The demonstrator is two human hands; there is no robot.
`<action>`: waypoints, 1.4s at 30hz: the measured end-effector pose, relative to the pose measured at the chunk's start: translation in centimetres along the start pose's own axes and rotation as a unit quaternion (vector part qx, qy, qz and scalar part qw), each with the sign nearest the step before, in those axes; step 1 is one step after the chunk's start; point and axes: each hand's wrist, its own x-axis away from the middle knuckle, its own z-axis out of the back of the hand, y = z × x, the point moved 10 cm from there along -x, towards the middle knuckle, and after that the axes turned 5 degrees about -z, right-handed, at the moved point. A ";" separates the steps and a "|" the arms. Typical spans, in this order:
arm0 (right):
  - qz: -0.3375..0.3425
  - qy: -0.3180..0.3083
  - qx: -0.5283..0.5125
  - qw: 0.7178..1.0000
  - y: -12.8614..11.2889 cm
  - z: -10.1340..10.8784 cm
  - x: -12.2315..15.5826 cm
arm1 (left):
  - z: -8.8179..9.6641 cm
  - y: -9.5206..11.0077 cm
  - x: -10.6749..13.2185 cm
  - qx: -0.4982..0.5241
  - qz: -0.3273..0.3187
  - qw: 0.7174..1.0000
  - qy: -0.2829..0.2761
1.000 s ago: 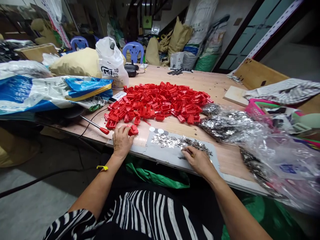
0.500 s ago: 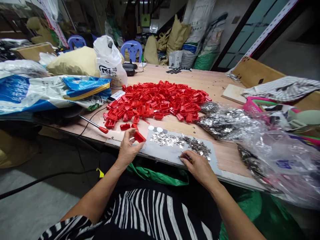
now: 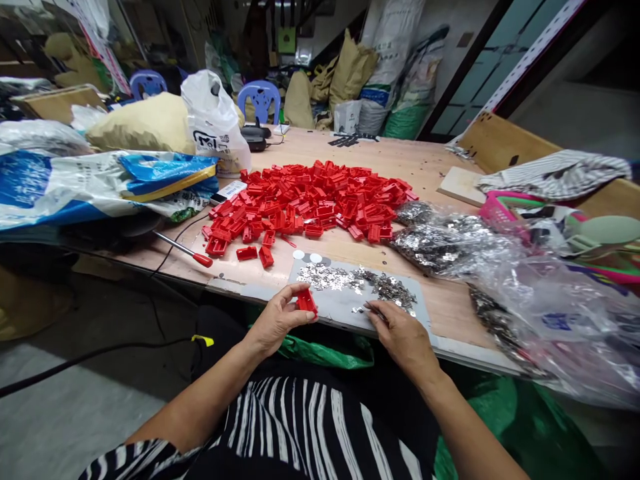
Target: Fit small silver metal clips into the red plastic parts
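My left hand [image 3: 277, 319] grips a small red plastic part [image 3: 306, 301] just over the near edge of the table. My right hand [image 3: 403, 333] rests on a grey board [image 3: 345, 307], its fingers pinched on a small metal piece among the loose silver metal pieces [image 3: 350, 280] spread there. A large heap of the same red plastic parts [image 3: 315, 200] covers the middle of the wooden table [image 3: 400, 160]. Two loose red parts [image 3: 255, 255] lie between the heap and the board.
Clear plastic bags of metal pieces [image 3: 450, 243] lie to the right, with a pink basket [image 3: 505, 210] behind them. A red-handled screwdriver [image 3: 183, 250] and filled sacks [image 3: 100, 183] are at the left. A white plastic bag [image 3: 215, 127] stands behind the heap.
My left hand picked one red part up from beside the heap and carried it right and toward me, to the grey board's edge. My right hand stayed on the metal pieces.
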 end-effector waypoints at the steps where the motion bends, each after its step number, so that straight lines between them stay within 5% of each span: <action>1: 0.001 -0.006 0.004 1.000 -0.1 -0.2 -0.1 | -0.1 -0.1 0.0 -0.013 0.001 1.000 -0.002; 11: -0.023 -0.021 -0.113 0.993 -0.9 -0.4 -1.4 | -0.4 0.7 0.0 -0.078 -0.058 0.995 0.005; 21: -0.062 -0.070 -0.355 0.930 -4.9 -0.2 -2.0 | -1.9 -0.2 0.5 -0.076 0.000 0.996 -0.041; 32: 0.036 -0.025 -0.293 0.955 -7.2 0.9 -2.4 | -2.3 -0.7 0.6 -0.052 0.002 0.997 -0.056; 42: 0.152 -0.065 -0.263 0.951 -8.8 1.7 -1.5 | -2.2 -1.2 0.8 -0.050 0.023 0.997 -0.058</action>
